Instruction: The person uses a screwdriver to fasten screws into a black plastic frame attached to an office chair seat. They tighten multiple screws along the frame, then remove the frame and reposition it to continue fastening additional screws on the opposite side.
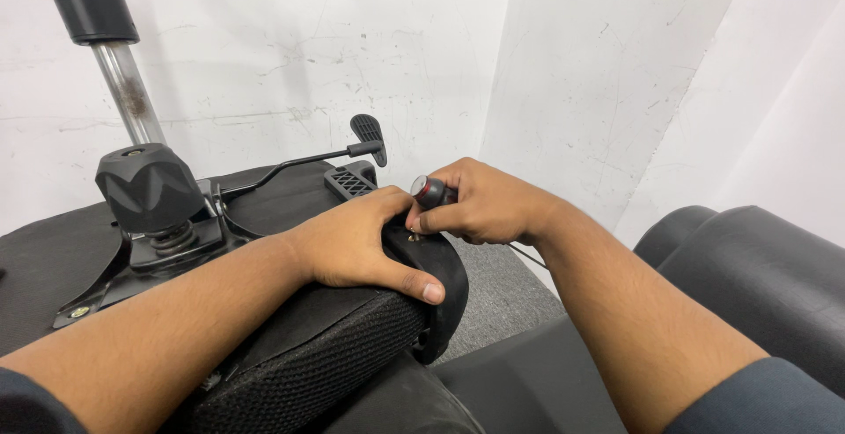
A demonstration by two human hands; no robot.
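Black mesh seat [334,346] feeling bulky; I'm bracing its edge with flattened left hand [352,245], right hand [480,205] fisting screwdriver [431,192].

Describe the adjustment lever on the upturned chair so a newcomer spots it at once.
Start at the overturned black chair seat and its metal mechanism plate under the chrome gas cylinder. From there a thin black lever runs right, ending in a ribbed paddle, above the left hand and right hand.
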